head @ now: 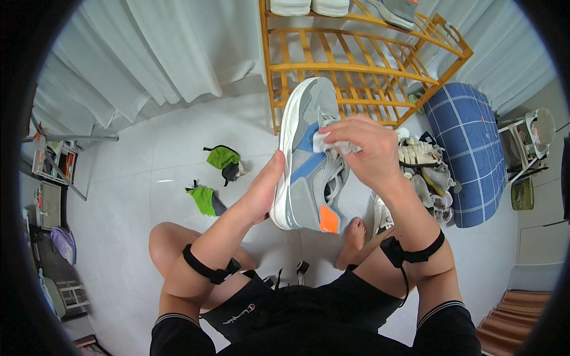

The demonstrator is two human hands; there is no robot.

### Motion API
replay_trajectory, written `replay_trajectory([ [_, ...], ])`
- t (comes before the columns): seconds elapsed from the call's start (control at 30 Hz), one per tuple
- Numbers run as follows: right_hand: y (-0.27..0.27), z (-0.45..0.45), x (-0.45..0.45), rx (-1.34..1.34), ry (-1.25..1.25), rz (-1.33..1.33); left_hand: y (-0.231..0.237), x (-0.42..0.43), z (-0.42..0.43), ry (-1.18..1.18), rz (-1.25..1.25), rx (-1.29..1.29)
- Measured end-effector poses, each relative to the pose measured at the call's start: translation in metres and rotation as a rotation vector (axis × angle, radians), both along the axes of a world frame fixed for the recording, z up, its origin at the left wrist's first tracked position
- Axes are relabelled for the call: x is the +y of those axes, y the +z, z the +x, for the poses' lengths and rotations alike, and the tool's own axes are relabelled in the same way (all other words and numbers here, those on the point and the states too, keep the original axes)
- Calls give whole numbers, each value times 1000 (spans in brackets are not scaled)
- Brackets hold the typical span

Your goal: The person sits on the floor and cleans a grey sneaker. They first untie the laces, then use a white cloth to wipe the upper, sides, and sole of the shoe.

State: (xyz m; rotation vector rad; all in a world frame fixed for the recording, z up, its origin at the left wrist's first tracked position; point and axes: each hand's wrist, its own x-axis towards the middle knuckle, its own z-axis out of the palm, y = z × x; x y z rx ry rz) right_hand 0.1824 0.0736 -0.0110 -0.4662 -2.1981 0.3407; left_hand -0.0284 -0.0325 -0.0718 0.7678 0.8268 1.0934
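A grey sneaker (pixel 311 178) with blue stripes, an orange heel patch and a white sole is held up in front of me, its toe pointing away. My left hand (pixel 267 189) grips it along the white sole, the thumb on the sole's edge and the other fingers hidden beneath. Pinched in the fingers of my right hand (pixel 367 147) is a white wipe or tissue (pixel 327 141), which touches the sneaker's upper near the laces and the blue stripe.
Beyond the sneaker stands a bamboo shoe rack (pixel 347 67) with shoes on top. Piled shoes (pixel 418 153) lie at right beside a blue checked bundle (pixel 465 155). Two green-and-black cloth items (pixel 205 200) are on the tiled floor at left. A white shoe (pixel 382 213) sits near my foot.
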Motion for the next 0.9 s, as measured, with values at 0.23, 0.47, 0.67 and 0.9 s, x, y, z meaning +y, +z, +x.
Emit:
replay_trajectory([
  [0.23,16,-2,-7,35,159,65,1,-3,1,82,68,9],
  [0.47,7,1,-13,-63,318,23,1,-5,-2,21,158,45],
  [0.67,-3,-4,-12,52,78,94,4,-1,2,28,200,133],
  [0.9,1,-14,-25,51,237,156,7,-4,2,-14,77,121],
])
